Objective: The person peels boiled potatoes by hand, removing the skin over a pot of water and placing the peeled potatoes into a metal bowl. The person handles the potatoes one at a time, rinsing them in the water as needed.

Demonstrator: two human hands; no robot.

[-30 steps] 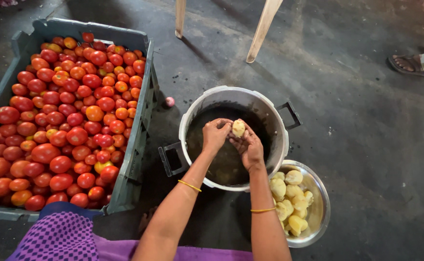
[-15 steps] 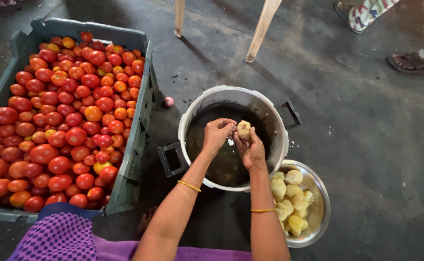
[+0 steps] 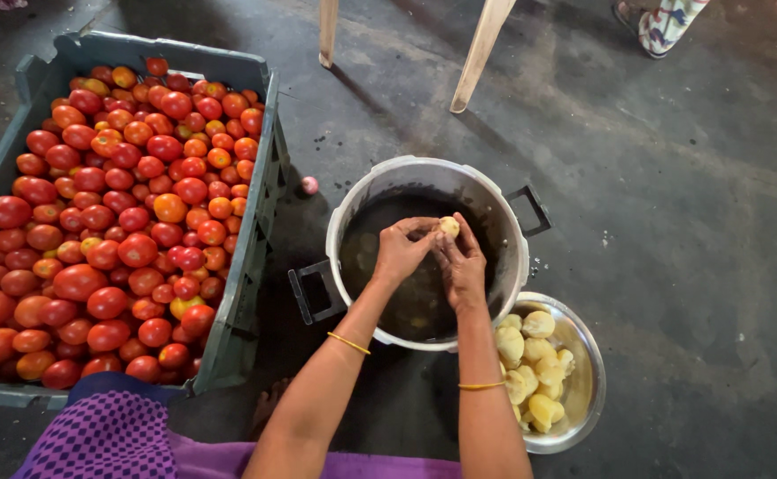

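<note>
Both my hands meet over a large metal pot [image 3: 503, 213] with two black handles and dark water inside. My left hand [image 3: 400, 250] and my right hand [image 3: 462, 264] hold one small pale boiled potato [image 3: 449, 227] between their fingertips. The thumbs press on its skin. A steel bowl [image 3: 583, 390] with several peeled yellow potatoes stands just right of my right forearm, touching the pot's near side. A thin gold bangle sits on each wrist.
A grey plastic crate [image 3: 260, 222] full of red and orange tomatoes stands on the left. A small pink thing [image 3: 309, 184] lies on the dark floor between crate and pot. Two pale chair legs [image 3: 481, 53] stand behind. Another person's foot [image 3: 663, 22] is at the top right.
The hands stay over the pot, turning the potato slightly between the fingers. The other person's foot at the top right has shifted.
</note>
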